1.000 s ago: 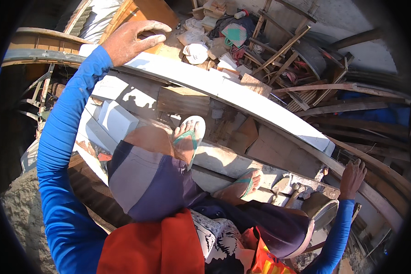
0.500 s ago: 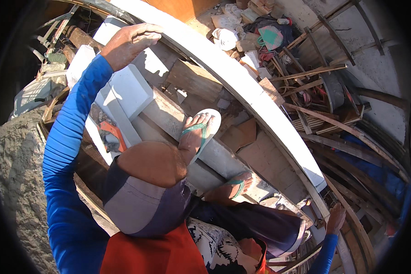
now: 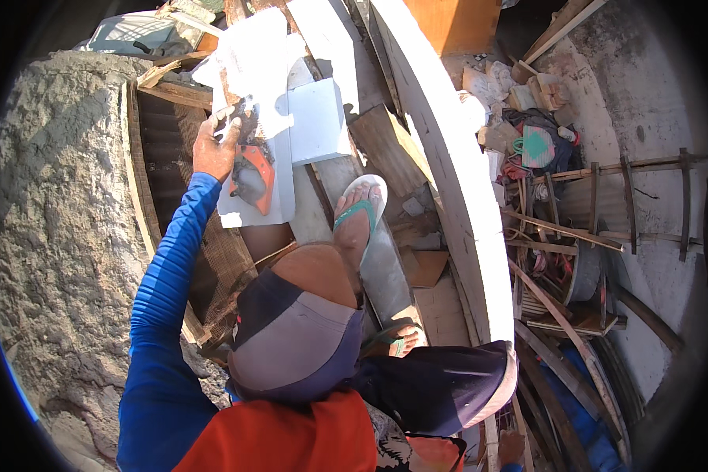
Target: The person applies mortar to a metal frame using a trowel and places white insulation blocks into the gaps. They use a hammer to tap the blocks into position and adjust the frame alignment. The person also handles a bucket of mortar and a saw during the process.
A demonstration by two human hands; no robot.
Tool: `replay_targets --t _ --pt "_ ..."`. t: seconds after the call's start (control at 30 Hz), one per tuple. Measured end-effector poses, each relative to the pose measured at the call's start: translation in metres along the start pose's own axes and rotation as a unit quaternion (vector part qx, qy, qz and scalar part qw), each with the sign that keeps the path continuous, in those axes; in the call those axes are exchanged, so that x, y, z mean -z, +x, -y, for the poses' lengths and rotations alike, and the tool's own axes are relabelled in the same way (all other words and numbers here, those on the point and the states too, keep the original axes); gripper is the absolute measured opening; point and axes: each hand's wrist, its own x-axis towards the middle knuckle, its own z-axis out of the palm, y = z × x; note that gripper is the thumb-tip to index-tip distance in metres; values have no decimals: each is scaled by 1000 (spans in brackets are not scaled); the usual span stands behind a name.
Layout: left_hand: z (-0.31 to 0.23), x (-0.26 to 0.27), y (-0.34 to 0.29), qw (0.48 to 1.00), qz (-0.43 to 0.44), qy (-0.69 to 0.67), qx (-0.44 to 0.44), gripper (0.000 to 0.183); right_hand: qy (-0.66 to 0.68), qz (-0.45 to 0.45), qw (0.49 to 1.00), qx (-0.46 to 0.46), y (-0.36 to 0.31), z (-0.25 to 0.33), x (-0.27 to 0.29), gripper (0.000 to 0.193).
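My left hand [image 3: 215, 148] reaches out over a white flat board [image 3: 259, 71], fingers apart and slightly curled. Nothing shows between them. Dark crumbly bits [image 3: 249, 118] lie by the fingertips. Just right of the hand, on the board, is an orange-edged piece [image 3: 264, 179] with a smooth grey lump [image 3: 249, 181] in it; its kind is unclear. A white block [image 3: 317, 122] sits to the right of the board. At the lower edge, my right hand [image 3: 512, 445] is in shade beside wooden strips, its fingers too dark to read.
My sandalled foot [image 3: 355, 216] stands on a grey plank [image 3: 381, 275]. A long white curved beam [image 3: 456, 134] runs along my right. Rough masonry [image 3: 55, 197] lies on the left. Scrap timber [image 3: 574, 315] and rubble are heaped below right, near an orange panel [image 3: 452, 23].
My left hand has left the white beam and come down to the board by the orange-edged piece. My view has turned, and my right hand now shows nearer the lower edge.
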Motion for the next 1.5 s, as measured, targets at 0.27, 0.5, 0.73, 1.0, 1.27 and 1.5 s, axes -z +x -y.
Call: replay_targets --t 0.27,0.5,0.73,1.0,1.27,1.5 --pt "11 -53 -105 973 29 231 -5 75 38 -26 999 -16 52 36 32 20" --pt "50 -37 -108 981 51 185 -4 69 51 -46 997 -26 74 52 58 21" --pt "38 -16 -94 988 32 147 -31 56 60 -63 995 -47 88 61 98 22" --pt "-32 -33 116 976 -139 -22 -167 26 141 -303 942 26 112 46 285 24" --pt "-107 -99 325 953 -115 -231 -159 25 501 -217 648 531 131 553 697 49" --pt "-78 -163 483 972 35 -216 -83 39 618 -29 549 562 137 723 834 34"
